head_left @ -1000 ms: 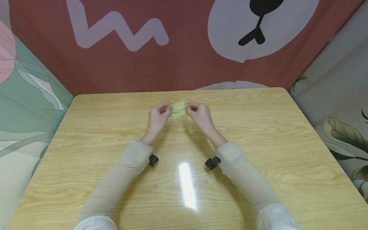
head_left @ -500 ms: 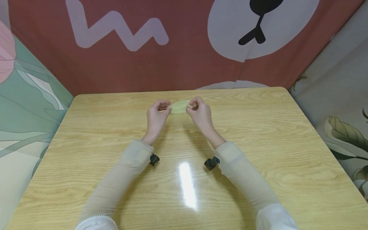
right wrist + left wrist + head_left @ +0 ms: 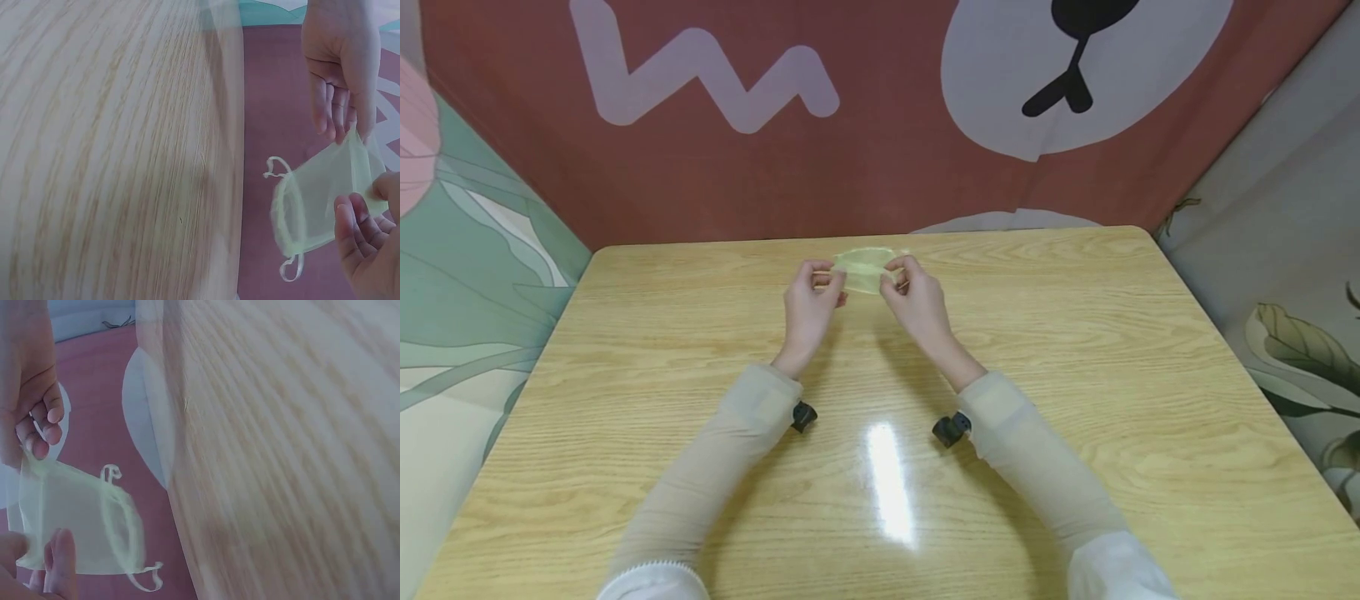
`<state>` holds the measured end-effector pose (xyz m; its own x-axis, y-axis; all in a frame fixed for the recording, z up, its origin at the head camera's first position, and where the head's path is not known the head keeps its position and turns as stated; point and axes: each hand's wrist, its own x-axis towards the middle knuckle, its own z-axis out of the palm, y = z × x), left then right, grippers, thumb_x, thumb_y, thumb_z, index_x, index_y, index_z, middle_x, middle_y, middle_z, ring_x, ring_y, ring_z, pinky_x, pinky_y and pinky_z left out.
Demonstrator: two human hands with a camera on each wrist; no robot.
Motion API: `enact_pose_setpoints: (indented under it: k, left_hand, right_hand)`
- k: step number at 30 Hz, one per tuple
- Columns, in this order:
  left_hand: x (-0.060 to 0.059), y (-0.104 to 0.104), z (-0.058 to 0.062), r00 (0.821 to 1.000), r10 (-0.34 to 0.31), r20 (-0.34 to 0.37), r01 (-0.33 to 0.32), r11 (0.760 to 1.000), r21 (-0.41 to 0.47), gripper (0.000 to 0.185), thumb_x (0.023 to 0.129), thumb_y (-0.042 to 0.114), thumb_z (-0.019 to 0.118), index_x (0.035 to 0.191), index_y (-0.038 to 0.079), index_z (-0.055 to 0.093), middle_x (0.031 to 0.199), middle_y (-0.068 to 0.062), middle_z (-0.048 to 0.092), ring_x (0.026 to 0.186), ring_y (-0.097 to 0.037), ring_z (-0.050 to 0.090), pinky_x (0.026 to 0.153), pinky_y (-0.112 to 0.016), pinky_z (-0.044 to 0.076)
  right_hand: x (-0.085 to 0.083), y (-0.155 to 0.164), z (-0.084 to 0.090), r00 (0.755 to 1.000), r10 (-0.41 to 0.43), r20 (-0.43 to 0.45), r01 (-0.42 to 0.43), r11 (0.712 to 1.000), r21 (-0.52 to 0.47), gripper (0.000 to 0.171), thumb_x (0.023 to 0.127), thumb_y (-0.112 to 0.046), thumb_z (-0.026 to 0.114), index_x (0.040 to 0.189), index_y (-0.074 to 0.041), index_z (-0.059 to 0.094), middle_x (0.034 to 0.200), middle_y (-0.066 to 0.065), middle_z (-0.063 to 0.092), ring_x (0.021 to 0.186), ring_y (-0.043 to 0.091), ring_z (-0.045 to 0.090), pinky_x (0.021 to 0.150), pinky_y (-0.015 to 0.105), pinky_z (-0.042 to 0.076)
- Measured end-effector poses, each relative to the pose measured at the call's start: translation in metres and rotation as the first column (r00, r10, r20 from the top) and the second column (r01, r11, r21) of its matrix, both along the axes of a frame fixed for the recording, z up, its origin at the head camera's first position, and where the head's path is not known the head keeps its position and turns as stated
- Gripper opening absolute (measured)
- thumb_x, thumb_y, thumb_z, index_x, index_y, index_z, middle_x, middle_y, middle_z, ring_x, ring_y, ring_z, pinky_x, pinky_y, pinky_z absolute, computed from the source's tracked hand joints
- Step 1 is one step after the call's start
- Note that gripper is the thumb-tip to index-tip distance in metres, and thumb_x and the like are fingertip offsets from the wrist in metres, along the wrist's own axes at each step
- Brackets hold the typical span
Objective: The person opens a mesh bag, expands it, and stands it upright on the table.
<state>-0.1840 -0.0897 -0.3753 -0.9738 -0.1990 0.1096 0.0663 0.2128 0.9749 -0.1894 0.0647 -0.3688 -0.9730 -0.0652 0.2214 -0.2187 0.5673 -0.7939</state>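
A sheer pale yellow-green drawstring pouch [image 3: 865,268] is spread between my two hands above the far part of the table. My left hand [image 3: 807,300] pinches its left end between thumb and fingers, and my right hand [image 3: 920,302] pinches the right end. In the left wrist view the pouch [image 3: 84,519] hangs sideways, its gathered mouth and ribbon loops away from the fingers. From the right wrist, the same pouch [image 3: 322,203] looks flat and see-through, with a ribbon loop at each side of the mouth. No contents show through the cloth.
The wood-grain table [image 3: 1075,350] stretches out below both hands. Behind its far edge hangs a reddish-brown cloth [image 3: 880,175] with a printed cartoon face. Patterned curtains [image 3: 475,275] flank the table. Small black cameras [image 3: 952,429] sit at the wrists.
The pouch has gone from bunched between the fingertips to spread wider and higher, its far edge now rising above the hands. Both hands have shifted only slightly.
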Motion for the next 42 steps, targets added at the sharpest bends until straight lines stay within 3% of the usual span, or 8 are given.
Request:
enact_pose_setpoints:
  k: [6, 11, 16, 23, 28, 31, 36, 42]
  left_hand:
    - [-0.0004, 0.0017, 0.0015, 1.000, -0.006, -0.014, 0.006, 1.000, -0.009, 0.026, 0.090, 0.009, 0.065, 0.113, -0.001, 0.060, 0.107, -0.017, 0.064, 0.091, -0.031, 0.069, 0.077, -0.029, 0.059]
    - [-0.0002, 0.0016, 0.0021, 1.000, 0.010, -0.019, -0.011, 0.997, -0.070, 0.024, 0.090, 0.007, 0.064, 0.113, 0.002, 0.064, 0.115, -0.015, 0.064, 0.090, -0.030, 0.069, 0.075, -0.028, 0.057]
    - [0.0007, 0.0017, 0.0017, 0.999, 0.018, -0.029, -0.021, 0.995, -0.099, 0.024, 0.089, 0.006, 0.065, 0.113, 0.003, 0.065, 0.118, -0.014, 0.064, 0.083, -0.027, 0.069, 0.068, -0.021, 0.054]
    - [0.0009, 0.0022, 0.0014, 0.998, 0.047, -0.044, -0.051, 0.995, -0.087, 0.019, 0.088, 0.005, 0.066, 0.107, 0.002, 0.066, 0.112, -0.013, 0.067, 0.066, -0.005, 0.061, 0.058, -0.014, 0.047]
    - [-0.0001, 0.0034, 0.0000, 0.997, 0.040, -0.059, -0.045, 0.996, -0.079, 0.018, 0.088, 0.003, 0.064, 0.106, 0.001, 0.065, 0.111, -0.014, 0.067, 0.072, -0.016, 0.067, 0.062, -0.016, 0.050]
    - [-0.0003, 0.0038, -0.0011, 0.997, 0.029, -0.067, -0.034, 0.997, -0.070, 0.018, 0.090, 0.004, 0.063, 0.107, 0.001, 0.064, 0.112, -0.015, 0.067, 0.084, -0.027, 0.070, 0.070, -0.024, 0.055]
    - [0.0002, 0.0038, -0.0018, 0.996, 0.028, -0.083, -0.035, 0.996, -0.081, 0.020, 0.092, 0.007, 0.062, 0.110, 0.000, 0.065, 0.110, -0.018, 0.069, 0.097, -0.030, 0.068, 0.084, -0.036, 0.058]
    - [0.0024, 0.0042, -0.0010, 0.995, 0.009, -0.102, -0.024, 0.989, -0.147, 0.027, 0.090, 0.005, 0.057, 0.114, 0.003, 0.069, 0.108, -0.019, 0.071, 0.096, -0.028, 0.069, 0.082, -0.037, 0.058]
  right_hand:
    - [0.0001, 0.0001, 0.0004, 0.999, -0.030, -0.020, 0.030, 0.999, -0.020, 0.024, 0.092, -0.015, 0.056, 0.109, -0.001, 0.065, 0.094, 0.015, 0.064, 0.081, 0.026, 0.063, 0.067, 0.028, 0.053]
    - [-0.0001, 0.0010, 0.0001, 0.998, -0.035, -0.055, 0.033, 0.999, -0.024, 0.019, 0.091, -0.010, 0.058, 0.102, 0.001, 0.069, 0.105, 0.017, 0.063, 0.088, 0.029, 0.064, 0.074, 0.035, 0.058]
    - [-0.0009, 0.0005, -0.0005, 0.995, -0.040, -0.095, 0.036, 0.998, -0.046, 0.012, 0.089, -0.003, 0.060, 0.097, 0.002, 0.068, 0.098, 0.016, 0.068, 0.084, 0.030, 0.068, 0.073, 0.036, 0.059]
    - [-0.0008, -0.0030, -0.0010, 0.984, -0.073, -0.164, 0.062, 0.996, -0.070, 0.011, 0.083, 0.006, 0.059, 0.091, 0.003, 0.065, 0.083, 0.013, 0.059, 0.076, 0.025, 0.061, 0.069, 0.027, 0.052]
    - [0.0013, -0.0045, -0.0012, 0.975, -0.091, -0.201, 0.076, 0.994, -0.083, 0.015, 0.082, 0.009, 0.055, 0.094, 0.003, 0.062, 0.077, 0.010, 0.053, 0.072, 0.022, 0.053, 0.065, 0.024, 0.043]
    - [0.0009, -0.0044, -0.0023, 0.978, -0.107, -0.176, 0.093, 0.992, -0.088, 0.017, 0.085, 0.001, 0.057, 0.101, 0.003, 0.059, 0.078, 0.009, 0.050, 0.071, 0.022, 0.051, 0.065, 0.025, 0.041]
    - [-0.0009, -0.0025, -0.0045, 0.993, -0.109, -0.046, 0.105, 0.990, -0.091, 0.027, 0.091, -0.017, 0.057, 0.113, -0.001, 0.058, 0.085, 0.011, 0.060, 0.073, 0.022, 0.059, 0.062, 0.024, 0.046]
    - [-0.0013, -0.0017, -0.0037, 0.996, -0.088, -0.009, 0.087, 0.992, -0.090, 0.029, 0.088, -0.009, 0.055, 0.115, -0.002, 0.062, 0.099, 0.017, 0.067, 0.084, 0.027, 0.066, 0.072, 0.033, 0.056]
